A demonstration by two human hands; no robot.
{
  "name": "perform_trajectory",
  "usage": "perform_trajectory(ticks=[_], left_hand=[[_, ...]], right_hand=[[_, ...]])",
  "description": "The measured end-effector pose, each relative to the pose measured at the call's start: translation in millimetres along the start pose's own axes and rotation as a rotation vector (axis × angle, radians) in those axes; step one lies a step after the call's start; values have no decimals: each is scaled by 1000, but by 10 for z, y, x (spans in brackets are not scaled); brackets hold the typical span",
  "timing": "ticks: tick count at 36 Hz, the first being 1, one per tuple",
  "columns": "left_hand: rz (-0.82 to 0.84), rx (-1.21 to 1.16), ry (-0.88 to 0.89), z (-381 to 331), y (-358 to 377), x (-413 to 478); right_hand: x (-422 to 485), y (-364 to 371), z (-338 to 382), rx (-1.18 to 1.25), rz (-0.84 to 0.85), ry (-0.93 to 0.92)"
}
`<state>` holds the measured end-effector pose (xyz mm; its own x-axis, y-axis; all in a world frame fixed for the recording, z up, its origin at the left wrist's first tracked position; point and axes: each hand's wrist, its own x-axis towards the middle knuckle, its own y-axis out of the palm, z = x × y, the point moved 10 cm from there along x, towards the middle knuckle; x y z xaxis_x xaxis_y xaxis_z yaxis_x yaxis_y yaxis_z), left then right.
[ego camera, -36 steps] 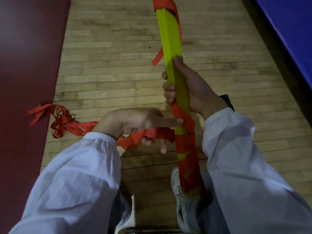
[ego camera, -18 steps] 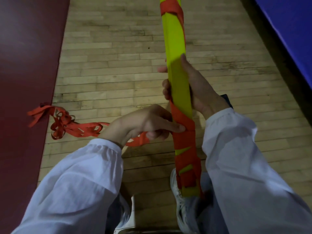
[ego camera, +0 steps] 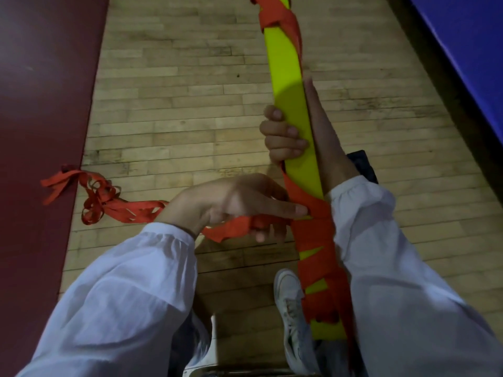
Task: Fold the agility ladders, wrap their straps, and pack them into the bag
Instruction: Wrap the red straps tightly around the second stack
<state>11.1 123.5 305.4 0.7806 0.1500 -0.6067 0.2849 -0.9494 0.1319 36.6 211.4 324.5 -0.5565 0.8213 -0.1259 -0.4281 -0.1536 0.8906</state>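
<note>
While the folded agility ladder [ego camera: 288, 99] stands nearly upright in front of the person, it is supported by both hands above a wooden floor [ego camera: 177, 104]. The ladder is a flat stack of yellow rungs; its lower end sits beside a white shoe [ego camera: 288, 303], and its upper end runs out of the top of the view.

The right hand [ego camera: 326, 148] grasps the stack at mid-height: four fingers curl round the left edge and the thumb lies straight along the right edge.

The red strap [ego camera: 313, 235] is wound in overlapping turns round the lower part of the stack, with small yellow gaps showing between turns (a second patch of red winding sits near the top). From the uppermost lower turn, the strap leads off to the left through the left hand [ego camera: 231, 202]. The left index finger [ego camera: 294, 210] is extended and presses the strap against the face of the stack; the remaining fingers are curled round the strap just below.

Beyond the left hand, the loose strap tail [ego camera: 100, 197] lies in a tangle on the floor, its end reaching onto the dark red mat [ego camera: 40, 104] at the left. A blue pad [ego camera: 468, 50] borders the floor at the right. Both arms wear white sleeves [ego camera: 122, 295].
</note>
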Motion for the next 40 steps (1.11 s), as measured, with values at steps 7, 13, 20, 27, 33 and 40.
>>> perform_trajectory(ticks=[7,13,20,27,33,40], left_hand=[[77,126,-97,148,-71,-58],[-55,81,-132,168,-198,-38],[-213,135,-126,119,-267,1],[-345,204,-77,101,-235,65],[-362,147,-101,119,-293,27],[-193,6,48,-99,-218,-66]], right_hand=[[-63,-117,-63,-205,-269,36],[-122,-293,38,-380,-507,-45],[-172,-397,154,-545,-666,-142],[-197,-470,136,-675,-753,-121],[-167,-445,102,-542,-662,-111],[-197,-208,165,-209,-449,-199]])
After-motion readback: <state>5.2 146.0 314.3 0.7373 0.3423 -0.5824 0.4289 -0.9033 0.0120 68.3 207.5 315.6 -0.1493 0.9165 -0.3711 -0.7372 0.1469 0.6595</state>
